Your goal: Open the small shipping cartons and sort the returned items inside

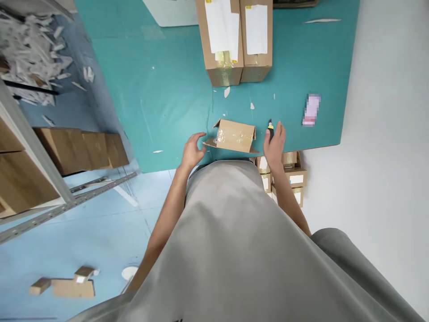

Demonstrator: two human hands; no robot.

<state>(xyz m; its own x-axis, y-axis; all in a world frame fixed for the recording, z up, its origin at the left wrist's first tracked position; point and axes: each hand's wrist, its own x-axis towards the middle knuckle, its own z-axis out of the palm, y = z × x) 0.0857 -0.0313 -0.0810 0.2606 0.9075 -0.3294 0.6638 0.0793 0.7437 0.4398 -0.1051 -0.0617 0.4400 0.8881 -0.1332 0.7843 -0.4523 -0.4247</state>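
Observation:
A small brown cardboard box (236,135) with clear tape across its upper side lies near the front edge of the teal table, its end flaps sticking out. At its left end is my left hand (193,151), thumb and fingers apart and nothing between them. To the right of the box, my right hand (276,143) reaches over the table with its fingers stretched out. A black and yellow utility knife (271,128) shows between thumb and fingers of that hand; its lower end is partly hidden, and no closed grip around it shows.
Two taller taped cartons (224,71) with white labels stand farther back on the teal table (161,98). A pixelated pinkish item (311,109) lies at right. Paper scraps dot the surface. Left are a metal rack (40,147), boxes and a heap of white scraps (36,53).

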